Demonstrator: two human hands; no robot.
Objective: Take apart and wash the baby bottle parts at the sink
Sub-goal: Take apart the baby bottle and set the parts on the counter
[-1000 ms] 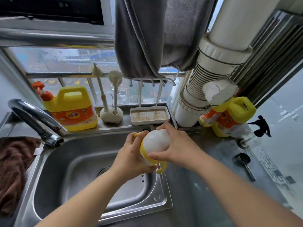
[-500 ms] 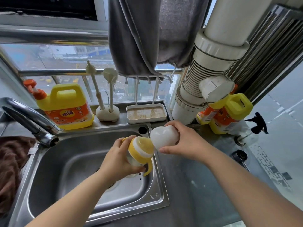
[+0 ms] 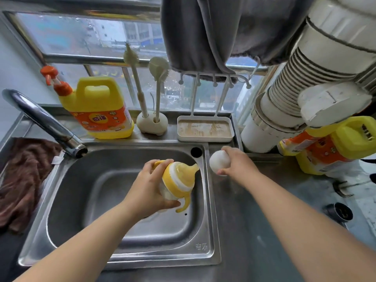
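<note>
Brown towel [image 3: 24, 180] lies left; detergent jug [image 3: 99, 108] behind.

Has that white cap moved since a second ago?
Yes. The white cap, held in the right hand, came off the bottle and moved right, past the sink rim over the counter.

Soft daylight entered through the window [image 3: 114, 39] at the upper left of the frame, leaving dull glare on the steel sink [image 3: 126, 259]. Wide-angle distortion bent the edges, and the picture looked slightly soft, with faint shadows.
</note>
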